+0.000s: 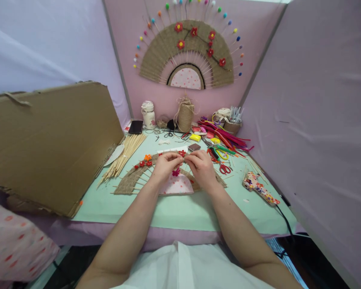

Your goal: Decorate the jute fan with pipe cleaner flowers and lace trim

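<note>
Both hands meet over a twine-covered fan (128, 182) lying on the table. My left hand (167, 166) is pinched at the fingertips, and my right hand (201, 166) pinches close beside it; whatever is between the fingers is too small to make out. Just below the fingertips shows a magenta flower (176, 172), and I cannot tell if it is held or lies on the fan. The fan has thin sticks, a spotted white half-circle (177, 185) at its base, and red flowers (142, 163) with an orange flower (147, 157) on its left side.
Bamboo sticks (128, 154) and a large cardboard sheet (54, 140) stand left. On the right are a corded glue gun (260, 188), red scissors (225, 169) and pipe cleaners (228, 136). Behind sit a twine spool (185, 115), a white bottle (148, 115) and a phone (135, 127). A finished-looking fan (156, 60) hangs above.
</note>
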Demonstrator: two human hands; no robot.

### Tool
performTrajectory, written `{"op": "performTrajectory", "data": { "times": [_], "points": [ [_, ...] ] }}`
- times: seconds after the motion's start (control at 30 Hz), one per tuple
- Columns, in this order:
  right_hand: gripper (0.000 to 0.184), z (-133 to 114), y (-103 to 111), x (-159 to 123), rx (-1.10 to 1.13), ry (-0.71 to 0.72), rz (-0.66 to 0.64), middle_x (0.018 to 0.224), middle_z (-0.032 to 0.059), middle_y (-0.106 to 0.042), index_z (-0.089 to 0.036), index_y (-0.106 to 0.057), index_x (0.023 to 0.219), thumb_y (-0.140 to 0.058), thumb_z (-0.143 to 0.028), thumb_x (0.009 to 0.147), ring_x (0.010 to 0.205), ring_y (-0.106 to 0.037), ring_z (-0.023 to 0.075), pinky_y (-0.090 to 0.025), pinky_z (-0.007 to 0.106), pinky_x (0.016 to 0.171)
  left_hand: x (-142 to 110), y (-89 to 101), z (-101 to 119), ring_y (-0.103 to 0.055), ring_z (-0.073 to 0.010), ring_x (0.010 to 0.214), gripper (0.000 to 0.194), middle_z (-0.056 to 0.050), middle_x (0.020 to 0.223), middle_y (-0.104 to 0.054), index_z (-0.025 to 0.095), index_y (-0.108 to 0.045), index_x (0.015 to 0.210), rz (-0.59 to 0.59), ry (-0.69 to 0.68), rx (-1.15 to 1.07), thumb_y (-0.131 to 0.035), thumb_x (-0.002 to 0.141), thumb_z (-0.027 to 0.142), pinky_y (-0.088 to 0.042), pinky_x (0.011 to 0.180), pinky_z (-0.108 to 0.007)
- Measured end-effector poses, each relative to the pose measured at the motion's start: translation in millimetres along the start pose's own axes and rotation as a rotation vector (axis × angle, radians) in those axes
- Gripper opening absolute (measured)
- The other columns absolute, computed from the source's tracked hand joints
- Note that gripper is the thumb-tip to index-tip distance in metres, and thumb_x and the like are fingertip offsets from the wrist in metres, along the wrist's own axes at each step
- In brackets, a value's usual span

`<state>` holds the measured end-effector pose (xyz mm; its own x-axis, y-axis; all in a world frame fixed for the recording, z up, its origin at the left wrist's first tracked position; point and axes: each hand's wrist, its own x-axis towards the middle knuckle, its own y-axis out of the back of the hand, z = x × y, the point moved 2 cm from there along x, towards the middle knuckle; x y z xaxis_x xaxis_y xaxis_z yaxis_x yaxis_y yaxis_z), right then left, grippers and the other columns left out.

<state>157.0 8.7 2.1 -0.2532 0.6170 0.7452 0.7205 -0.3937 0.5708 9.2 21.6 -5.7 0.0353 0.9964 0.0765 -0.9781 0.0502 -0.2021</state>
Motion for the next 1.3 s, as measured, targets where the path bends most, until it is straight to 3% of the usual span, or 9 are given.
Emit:
{"op": "performTrajectory", "data": {
  "times": [0.13,0.27,0.4,0.53,0.67,0.83,0.97,1.3],
  "points": [
    [0.019,1.3,-2.3,0.6,0.062,-0.044,-0.021,0.089,0.0076,-0.063,-0.022,-0.068,0.089,-0.050,-0.029,0.091,0.090,-0.053,0.0221,-0.041,0.038,0.079,-4.3,4.3,9.4,-0.057,-0.0112,0.061,0.026,-0.003,0.070,-0.066,0.016,-0.066,0.075,-0.035,-0.002,0.060,-0.076,0.060,0.034,-0.044,0.056,-0.023],
    [0.016,4.4,-4.6,1.0,0.176,-0.163,-0.006,0.086,0.0066,-0.062,-0.021,-0.066,0.083,-0.052,-0.027,0.089,0.086,-0.055,0.0206,-0.043,0.035,0.077,-7.6,27.2,22.2,-0.061,-0.0167,0.080,0.039,-0.005,0.093,-0.068,0.020,-0.066,0.098,-0.090,-0.047,0.312,-0.075,0.062,0.033,-0.047,0.066,-0.026],
    [0.015,6.8,-6.4,0.3,0.269,-0.264,0.002,0.082,0.0049,-0.062,-0.020,-0.065,0.079,-0.055,-0.027,0.087,0.081,-0.056,0.0188,-0.044,0.032,0.073,-2.9,44.6,17.5,-0.057,-0.0182,0.070,0.021,-0.003,0.074,-0.067,0.021,-0.069,0.069,-0.123,-0.167,0.702,-0.078,0.050,0.025,-0.041,0.058,-0.025],
    [0.014,6.0,-6.0,1.4,0.351,-0.305,0.000,0.080,0.0039,-0.063,-0.020,-0.066,0.077,-0.057,-0.028,0.085,0.077,-0.057,0.0172,-0.044,0.030,0.071,1.1,38.0,6.7,-0.050,-0.0152,0.053,0.009,0.000,0.053,-0.060,0.022,-0.063,0.050,-0.208,-0.164,0.826,-0.068,0.053,0.016,-0.033,0.050,-0.024],
    [0.016,-0.2,-1.5,4.5,0.434,-0.298,0.011,0.079,0.0037,-0.063,-0.020,-0.065,0.075,-0.058,-0.030,0.085,0.075,-0.057,0.0164,-0.045,0.030,0.070,1.0,29.2,11.8,-0.052,-0.0150,0.056,0.005,0.000,0.057,-0.061,0.020,-0.061,0.055,-0.088,-0.216,0.763,-0.061,0.058,0.016,-0.037,0.054,-0.025],
    [0.012,-12.9,3.5,4.8,0.514,-0.084,0.007,0.094,0.0056,-0.066,-0.022,-0.066,0.081,-0.056,-0.023,0.087,0.092,-0.060,0.0177,-0.047,0.034,0.082,-2.9,18.4,22.0,-0.061,-0.0149,0.073,0.004,-0.002,0.080,-0.068,0.019,-0.059,0.071,-0.037,-0.375,0.544,-0.058,0.067,0.018,-0.046,0.071,-0.026],
    [0.013,-16.1,3.2,1.5,0.418,0.040,0.041,0.106,0.0065,-0.065,-0.024,-0.067,0.088,-0.054,-0.019,0.088,0.101,-0.059,0.0180,-0.047,0.037,0.090,-6.0,11.9,20.8,-0.062,-0.0153,0.075,0.006,-0.004,0.083,-0.068,0.019,-0.060,0.077,0.006,-0.475,0.569,-0.057,0.072,0.017,-0.048,0.074,-0.028],
    [0.016,-11.6,-1.3,-0.2,0.224,0.045,0.125,0.098,0.0065,-0.068,-0.025,-0.069,0.090,-0.053,-0.021,0.089,0.095,-0.061,0.0189,-0.049,0.037,0.085,-12.0,0.9,20.2,-0.063,-0.0149,0.074,0.013,-0.003,0.082,-0.067,0.018,-0.065,0.086,0.021,-0.503,0.475,-0.059,0.075,0.017,-0.051,0.074,-0.028]
  ]
}}
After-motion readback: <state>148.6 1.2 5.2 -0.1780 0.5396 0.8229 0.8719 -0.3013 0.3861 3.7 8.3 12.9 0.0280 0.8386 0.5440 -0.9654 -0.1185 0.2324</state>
